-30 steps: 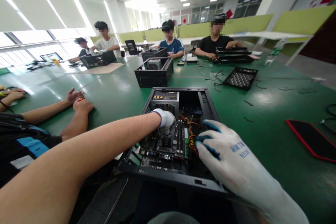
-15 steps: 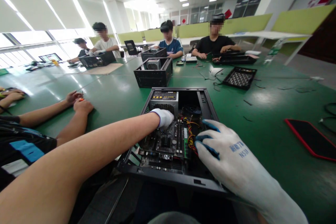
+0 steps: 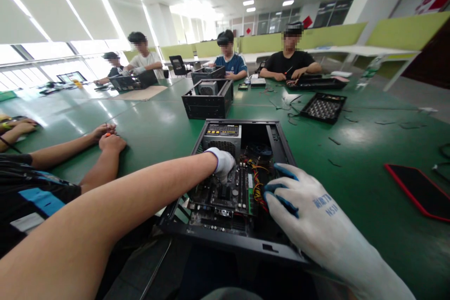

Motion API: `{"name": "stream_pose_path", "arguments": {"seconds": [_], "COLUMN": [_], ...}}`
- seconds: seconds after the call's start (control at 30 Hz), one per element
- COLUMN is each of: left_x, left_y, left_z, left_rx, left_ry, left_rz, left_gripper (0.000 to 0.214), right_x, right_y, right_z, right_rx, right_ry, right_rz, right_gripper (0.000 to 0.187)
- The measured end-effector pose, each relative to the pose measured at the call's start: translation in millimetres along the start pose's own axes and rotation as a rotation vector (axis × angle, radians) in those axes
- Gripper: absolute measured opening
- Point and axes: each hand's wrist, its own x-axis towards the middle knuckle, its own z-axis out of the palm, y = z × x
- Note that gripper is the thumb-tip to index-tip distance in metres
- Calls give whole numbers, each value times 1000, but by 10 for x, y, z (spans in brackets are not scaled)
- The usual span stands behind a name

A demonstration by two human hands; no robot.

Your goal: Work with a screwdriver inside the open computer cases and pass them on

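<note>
An open computer case point(image 3: 232, 236) lies before me on the green table, with a motherboard point(image 3: 221, 192) inside. My left hand point(image 3: 225, 164), in a white glove, reaches down over the upper part of the board, beside the power supply point(image 3: 221, 137). Its fingers are bent together and point downward; whatever is at their tips is hidden. My right hand point(image 3: 302, 204), in a white glove with blue fingertips, rests over the case's right side, fingers apart. Close to those fingertips run yellow and red cables point(image 3: 259, 183) and a green memory stick point(image 3: 251, 201).
Beyond my case stands another open case point(image 3: 207, 103). A black tray-like part point(image 3: 324, 107) and loose cable bits lie to its right. A red-edged black flat object point(image 3: 418, 190) is at far right. A neighbour's hands point(image 3: 110, 138) are at left; several people work across the table.
The view has shifted slightly. My left hand stays over the board, its fingers a little lower. My right hand keeps its place on the case's side.
</note>
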Motion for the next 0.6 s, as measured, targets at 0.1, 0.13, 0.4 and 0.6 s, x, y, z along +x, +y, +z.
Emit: {"name": "stream_pose_path", "arguments": {"seconds": [0.1,0.13,0.4,0.6], "left_x": [-46,-78,-702,-1708], "left_y": [-22,-24,38,179], "left_z": [2,-4,-179,60], "left_rx": [-45,-62,-205,-369], "left_ry": [43,73,438,779], "left_rz": [9,12,33,115], "left_gripper": [65,70,47,24], "right_x": [-84,-131,-347,-62], "right_y": [85,143,556,334], "right_z": [33,58,335,332], "right_rx": [85,127,1121,1157], "right_ry": [132,191,44,40], "right_rz": [134,225,693,586], "right_gripper": [29,35,85,91]}}
